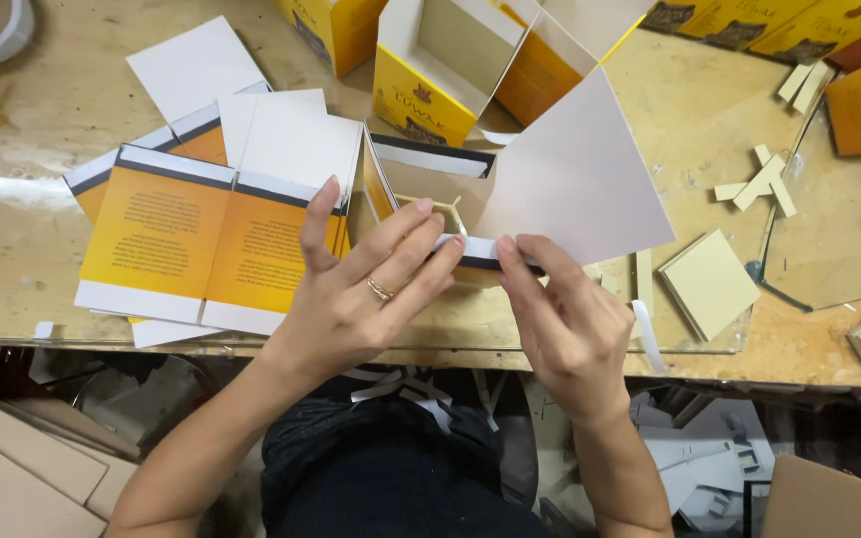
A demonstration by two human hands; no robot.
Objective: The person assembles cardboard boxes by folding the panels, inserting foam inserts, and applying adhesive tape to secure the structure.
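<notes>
The left hand (351,299) and the right hand (565,324) meet over a half-folded box (430,209) at the near edge of the counter (42,259). The left fingers (406,234) are spread, their tips pressing on a white flap with a black stripe (478,249); a ring sits on one of them. The right fingers are pressed together, pinching the same flap from the other end between thumb and fingertips. Just beyond the fingertips a large white panel (575,174) of the box stands tilted upward. Left of the left fingers lie flat orange and white cartons (166,239), overlapping one another. Further beyond the fingers stand open yellow boxes (430,85). Right of the right fingers, well apart, lie pale cardboard squares (715,284) and small strips (764,184).
</notes>
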